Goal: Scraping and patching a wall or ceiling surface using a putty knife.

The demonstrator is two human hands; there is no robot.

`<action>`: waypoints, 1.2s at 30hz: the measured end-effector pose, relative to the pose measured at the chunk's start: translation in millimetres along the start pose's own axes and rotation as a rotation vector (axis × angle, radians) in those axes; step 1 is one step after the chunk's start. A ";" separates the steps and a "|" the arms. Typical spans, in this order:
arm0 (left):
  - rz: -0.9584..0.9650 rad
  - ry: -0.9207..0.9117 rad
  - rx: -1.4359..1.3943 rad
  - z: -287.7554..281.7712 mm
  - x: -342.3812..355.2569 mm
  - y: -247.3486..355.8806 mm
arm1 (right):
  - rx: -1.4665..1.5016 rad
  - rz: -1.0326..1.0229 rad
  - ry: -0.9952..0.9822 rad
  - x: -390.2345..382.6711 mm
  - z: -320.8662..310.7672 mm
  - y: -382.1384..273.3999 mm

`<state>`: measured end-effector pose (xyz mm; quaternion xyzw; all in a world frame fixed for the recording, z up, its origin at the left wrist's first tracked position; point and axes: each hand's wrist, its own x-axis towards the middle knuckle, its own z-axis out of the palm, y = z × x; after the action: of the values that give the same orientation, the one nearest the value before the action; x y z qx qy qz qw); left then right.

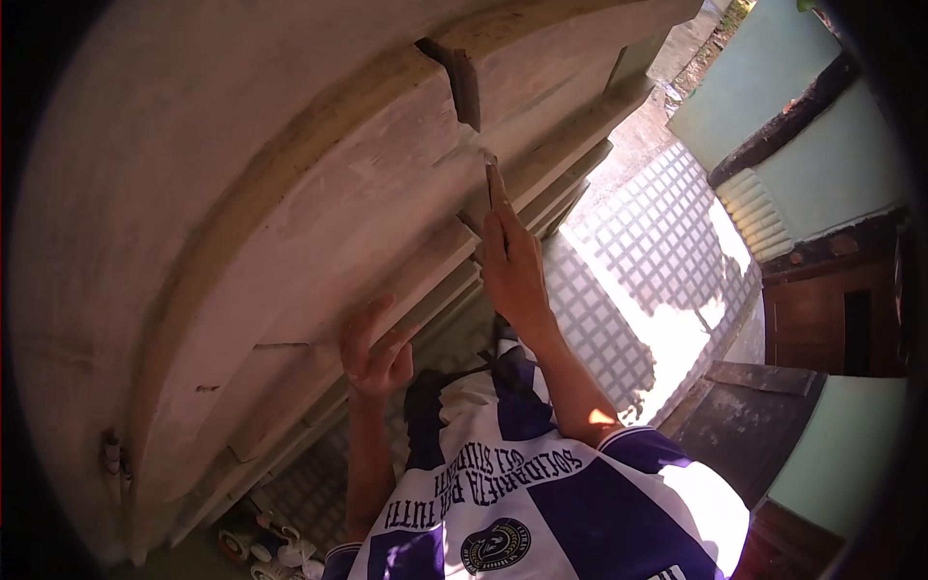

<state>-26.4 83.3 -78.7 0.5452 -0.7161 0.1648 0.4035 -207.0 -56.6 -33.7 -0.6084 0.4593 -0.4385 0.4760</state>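
Observation:
My right hand [510, 256] is closed around a thin, narrow tool [492, 179], possibly a small putty knife or scraper. Its tip points away from me, at the pale surface [367, 227] just below a dark, jagged gap [462, 82]. The gap cuts through a curved yellowish moulding [266, 169]. A whitish patch lies beside the tool's tip; I cannot tell whether the tip touches it. Lower and to the left, my left hand [375, 353] holds nothing, its fingers apart and partly bent, in front of the ledges of the same pale structure.
Stepped ledges [570, 145] run along the structure's near side. Tiled floor [638, 261], partly sunlit, stretches to the right. A pale green wall [831, 155] and a brown wooden door or cabinet [822, 314] stand farther right. Small wheeled items [261, 546] lie at lower left.

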 end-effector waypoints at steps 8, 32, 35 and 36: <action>0.076 -0.056 0.029 -106.7 -47.4 -13.1 | 0.029 0.110 0.074 -10.7 27.5 -18.0; 0.352 0.024 -0.235 -169.6 -30.8 -102.6 | 0.267 0.275 0.172 -26.7 67.3 -34.2; 0.526 0.003 -0.323 -170.3 -27.3 -109.9 | 0.262 0.289 0.161 -28.0 66.9 -41.5; 0.533 -0.012 -0.336 -168.0 -25.0 -113.0 | 0.252 0.300 0.147 -28.2 67.3 -40.0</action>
<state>145.8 173.3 -16.6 0.2648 -0.8533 0.1409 0.4264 -141.5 -12.2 -8.0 -0.4351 0.5199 -0.4599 0.5735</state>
